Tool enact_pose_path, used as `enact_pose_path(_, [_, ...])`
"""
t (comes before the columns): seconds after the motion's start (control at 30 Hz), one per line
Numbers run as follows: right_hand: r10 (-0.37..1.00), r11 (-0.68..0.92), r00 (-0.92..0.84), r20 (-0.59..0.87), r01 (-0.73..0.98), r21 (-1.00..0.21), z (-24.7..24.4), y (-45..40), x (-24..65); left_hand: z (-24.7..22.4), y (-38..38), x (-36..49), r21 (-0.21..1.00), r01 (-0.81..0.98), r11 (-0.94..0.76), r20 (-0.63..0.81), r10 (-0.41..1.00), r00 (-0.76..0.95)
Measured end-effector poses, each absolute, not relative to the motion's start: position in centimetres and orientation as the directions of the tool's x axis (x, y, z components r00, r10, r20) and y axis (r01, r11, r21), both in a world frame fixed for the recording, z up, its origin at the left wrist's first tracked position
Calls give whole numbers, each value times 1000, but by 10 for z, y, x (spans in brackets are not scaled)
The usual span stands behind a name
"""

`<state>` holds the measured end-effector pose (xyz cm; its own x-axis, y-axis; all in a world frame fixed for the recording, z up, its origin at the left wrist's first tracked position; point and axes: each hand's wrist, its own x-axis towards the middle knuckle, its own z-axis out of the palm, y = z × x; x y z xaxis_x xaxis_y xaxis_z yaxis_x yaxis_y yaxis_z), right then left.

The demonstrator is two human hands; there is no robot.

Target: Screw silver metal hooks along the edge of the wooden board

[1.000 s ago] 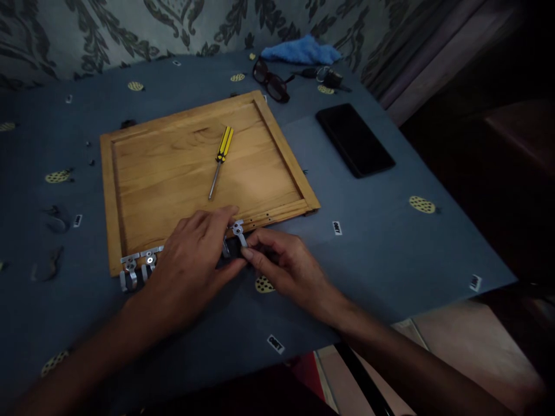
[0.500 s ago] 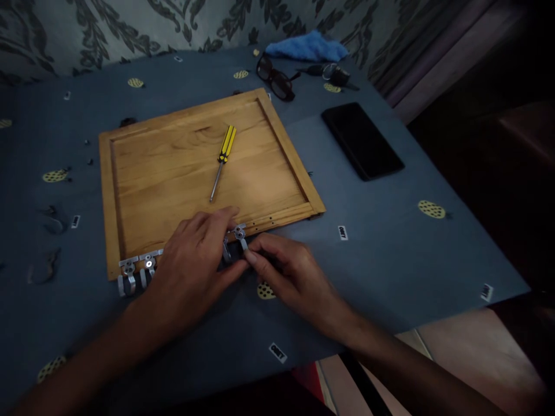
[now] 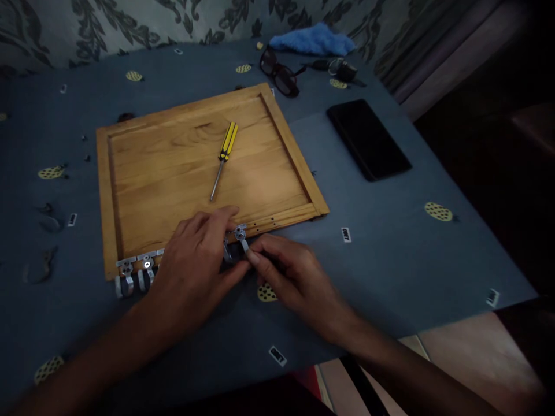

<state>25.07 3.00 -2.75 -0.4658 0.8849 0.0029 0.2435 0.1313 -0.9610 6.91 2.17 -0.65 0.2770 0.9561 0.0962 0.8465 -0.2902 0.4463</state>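
Observation:
A framed wooden board (image 3: 173,173) lies on the table with several metal hooks along its near edge. At the right end of this row, my right hand (image 3: 299,274) pinches the curved arm of one metal hook (image 3: 240,233) between thumb and index finger. My left hand (image 3: 195,251) arches over the board's edge, with its fingers and thumb closed around the same hook's left side; its palm covers the middle of the row. Farther left, two hooks (image 3: 147,267) show screw heads. Small holes dot the rail to the right. A yellow-and-black screwdriver (image 3: 228,141) rests on the board.
Loose metal pieces (image 3: 45,266) and small screws (image 3: 87,158) lie left of the board. To the right is a black phone (image 3: 368,138). Sunglasses (image 3: 280,72), keys (image 3: 342,69) and a blue cloth (image 3: 313,40) sit at the back by the patterned wall.
Both hands keep their hold at the hook almost unmoved. The view has shifted slightly, so the board and the things around it appear a little displaced.

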Motion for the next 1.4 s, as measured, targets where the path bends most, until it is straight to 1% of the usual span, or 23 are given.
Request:
enact_pose_path(0.1, [886, 113, -463, -19, 254, -961, -27, 30, 251, -7, 22, 69, 451, 845, -286, 93, 957, 274])
enact_pose_path(0.7, [885, 138, -465, 13, 236, -962, -30, 32, 250, -8, 21, 70, 443, 853, -278, 109, 960, 256])
enact_pose_path(1.07, [889, 99, -459, -16, 226, -969, -32, 30, 249, -8, 22, 70, 455, 841, -293, 113, 956, 272])
enact_pose_path(1.27, [881, 78, -471, -41, 231, -970, -31, 31, 250, -5, 22, 71, 482, 836, -261, 75, 963, 257])
enact_pose_path(1.4, [883, 73, -467, -49, 240, -968, -30, 32, 250, -5, 21, 71, 484, 834, -265, 87, 963, 255])
